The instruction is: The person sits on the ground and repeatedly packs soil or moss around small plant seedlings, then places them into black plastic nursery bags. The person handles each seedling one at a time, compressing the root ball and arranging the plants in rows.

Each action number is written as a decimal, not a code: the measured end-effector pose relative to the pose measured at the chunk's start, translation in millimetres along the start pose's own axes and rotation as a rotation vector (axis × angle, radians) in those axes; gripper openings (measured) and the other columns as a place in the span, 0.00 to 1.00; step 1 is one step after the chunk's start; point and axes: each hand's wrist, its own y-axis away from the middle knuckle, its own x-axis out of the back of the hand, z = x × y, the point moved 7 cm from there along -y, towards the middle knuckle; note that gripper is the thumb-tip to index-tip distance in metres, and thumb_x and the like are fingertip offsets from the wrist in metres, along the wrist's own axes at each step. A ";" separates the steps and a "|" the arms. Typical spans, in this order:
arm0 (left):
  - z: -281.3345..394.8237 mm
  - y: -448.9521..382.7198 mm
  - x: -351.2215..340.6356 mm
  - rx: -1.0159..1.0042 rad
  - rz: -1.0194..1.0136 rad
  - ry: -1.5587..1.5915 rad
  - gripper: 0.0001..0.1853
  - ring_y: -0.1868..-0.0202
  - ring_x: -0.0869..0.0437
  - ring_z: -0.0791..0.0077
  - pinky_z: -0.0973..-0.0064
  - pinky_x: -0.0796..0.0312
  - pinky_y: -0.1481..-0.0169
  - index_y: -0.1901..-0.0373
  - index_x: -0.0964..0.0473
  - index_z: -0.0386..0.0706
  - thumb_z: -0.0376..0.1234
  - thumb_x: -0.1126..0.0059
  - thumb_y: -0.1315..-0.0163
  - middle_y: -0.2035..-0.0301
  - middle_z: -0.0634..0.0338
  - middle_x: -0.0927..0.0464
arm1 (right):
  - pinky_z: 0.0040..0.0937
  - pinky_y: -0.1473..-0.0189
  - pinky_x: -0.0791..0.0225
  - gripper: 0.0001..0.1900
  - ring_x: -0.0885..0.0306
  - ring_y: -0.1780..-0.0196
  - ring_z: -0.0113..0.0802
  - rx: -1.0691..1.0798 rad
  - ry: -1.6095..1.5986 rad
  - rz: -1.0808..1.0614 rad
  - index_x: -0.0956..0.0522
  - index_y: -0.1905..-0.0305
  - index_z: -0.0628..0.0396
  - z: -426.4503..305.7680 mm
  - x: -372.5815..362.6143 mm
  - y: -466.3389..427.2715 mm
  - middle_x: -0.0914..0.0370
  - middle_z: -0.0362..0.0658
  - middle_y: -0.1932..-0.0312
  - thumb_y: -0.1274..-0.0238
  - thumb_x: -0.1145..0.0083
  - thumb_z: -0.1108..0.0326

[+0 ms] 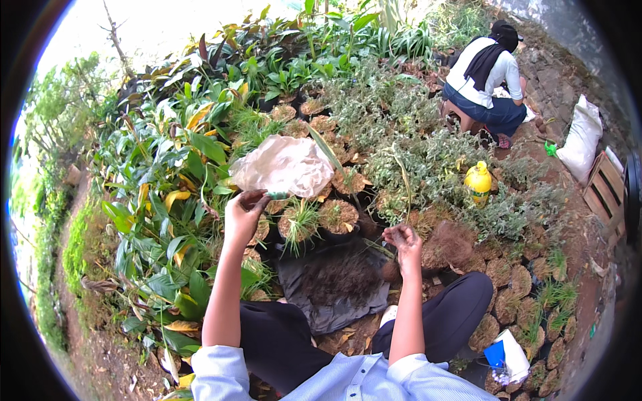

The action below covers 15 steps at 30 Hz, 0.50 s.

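My left hand (pixel 246 213), its fingertips dark with soil, pinches a small green-and-white roll (pixel 277 195), possibly a thread spool. It is raised in front of a crumpled translucent plastic bag (pixel 286 165) lying over the potted plants. My right hand (pixel 406 243) is up with its fingertips drawn together; whether something thin is between them cannot be made out. Close by the right wrist sits a round brown ball (pixel 391 272). Between my legs, dark loose fibre or soil (pixel 343 278) is spread on a black plastic sheet (pixel 311 318).
Brown fibre (pixel 449 243) is heaped right of my right hand. A yellow bottle (pixel 478 183) stands among grey-green plants. Broad-leaved plants (pixel 170 270) crowd the left. A person (pixel 484 85) crouches at upper right, near a white sack (pixel 582 138) and a wooden crate (pixel 604 190).
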 end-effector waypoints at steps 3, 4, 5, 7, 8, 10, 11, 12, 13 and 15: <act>2.0 -0.6 4.3 -0.030 0.046 0.063 0.12 0.67 0.20 0.79 0.81 0.28 0.59 0.59 0.21 0.32 0.28 0.37 0.43 0.68 0.58 0.18 | 0.23 0.60 0.30 0.07 0.21 0.62 0.28 -0.096 0.165 -0.173 0.24 0.60 0.59 14.8 -9.2 11.4 0.20 0.40 0.65 0.38 0.42 0.68; 0.7 -2.3 3.8 -0.035 0.052 0.067 0.11 0.67 0.20 0.80 0.81 0.28 0.60 0.59 0.22 0.32 0.27 0.38 0.43 0.68 0.59 0.18 | 0.21 0.63 0.32 0.10 0.21 0.62 0.27 -0.248 0.227 -0.276 0.25 0.56 0.58 35.7 -8.0 14.0 0.21 0.40 0.61 0.40 0.39 0.67; -0.2 -3.8 2.8 -0.041 0.061 0.089 0.11 0.67 0.20 0.80 0.81 0.28 0.60 0.59 0.22 0.32 0.27 0.38 0.42 0.68 0.59 0.18 | 0.22 0.64 0.33 0.18 0.22 0.62 0.27 -0.372 0.062 -0.342 0.27 0.50 0.57 49.1 -1.9 24.7 0.24 0.40 0.55 0.43 0.36 0.63; 0.2 -2.6 5.5 -0.045 0.088 0.119 0.11 0.67 0.20 0.80 0.81 0.28 0.60 0.58 0.22 0.32 0.27 0.38 0.42 0.68 0.59 0.18 | 0.24 0.65 0.34 0.25 0.23 0.62 0.26 -0.513 0.474 -0.315 0.30 0.44 0.57 63.9 6.6 36.5 0.26 0.42 0.50 0.44 0.35 0.60; 0.0 -1.9 5.5 -0.039 0.095 0.120 0.11 0.67 0.20 0.80 0.81 0.29 0.60 0.59 0.22 0.32 0.27 0.39 0.42 0.67 0.59 0.19 | 0.27 0.61 0.32 0.25 0.23 0.60 0.28 -0.574 0.502 -0.287 0.30 0.44 0.59 68.2 12.7 39.9 0.25 0.44 0.50 0.42 0.36 0.59; 4.5 -0.2 4.3 -0.041 0.086 0.103 0.10 0.66 0.20 0.79 0.81 0.29 0.59 0.59 0.22 0.32 0.28 0.38 0.42 0.68 0.59 0.19 | 0.28 0.58 0.32 0.24 0.23 0.59 0.30 -0.491 0.605 -0.260 0.29 0.45 0.60 76.5 25.5 37.8 0.24 0.45 0.51 0.42 0.37 0.59; 5.9 -0.1 3.1 -0.043 0.078 0.096 0.10 0.66 0.20 0.79 0.81 0.29 0.59 0.60 0.21 0.32 0.29 0.38 0.42 0.68 0.59 0.19 | 0.28 0.56 0.31 0.23 0.23 0.59 0.31 -0.448 0.656 -0.243 0.28 0.46 0.60 83.1 33.7 35.6 0.24 0.46 0.52 0.41 0.37 0.59; 4.1 -1.0 1.3 -0.043 0.051 0.038 0.10 0.66 0.20 0.79 0.80 0.29 0.58 0.61 0.21 0.33 0.30 0.38 0.42 0.68 0.58 0.18 | 0.29 0.52 0.32 0.20 0.24 0.58 0.31 -0.331 0.698 -0.232 0.26 0.49 0.60 81.6 33.8 32.5 0.23 0.46 0.56 0.41 0.38 0.59; 0.3 -1.5 -2.2 -0.014 0.019 0.025 0.10 0.66 0.20 0.79 0.80 0.29 0.58 0.62 0.21 0.33 0.31 0.37 0.42 0.69 0.59 0.18 | 0.29 0.52 0.32 0.19 0.24 0.58 0.30 -0.313 0.648 -0.217 0.25 0.49 0.60 85.1 35.9 32.7 0.23 0.46 0.57 0.41 0.38 0.60; -1.6 3.0 -13.6 0.044 -0.073 0.047 0.11 0.67 0.20 0.79 0.81 0.29 0.58 0.62 0.20 0.34 0.32 0.37 0.42 0.70 0.60 0.18 | 0.27 0.51 0.32 0.18 0.25 0.57 0.29 -0.275 0.547 -0.185 0.25 0.51 0.60 83.6 32.9 29.7 0.22 0.44 0.58 0.40 0.39 0.61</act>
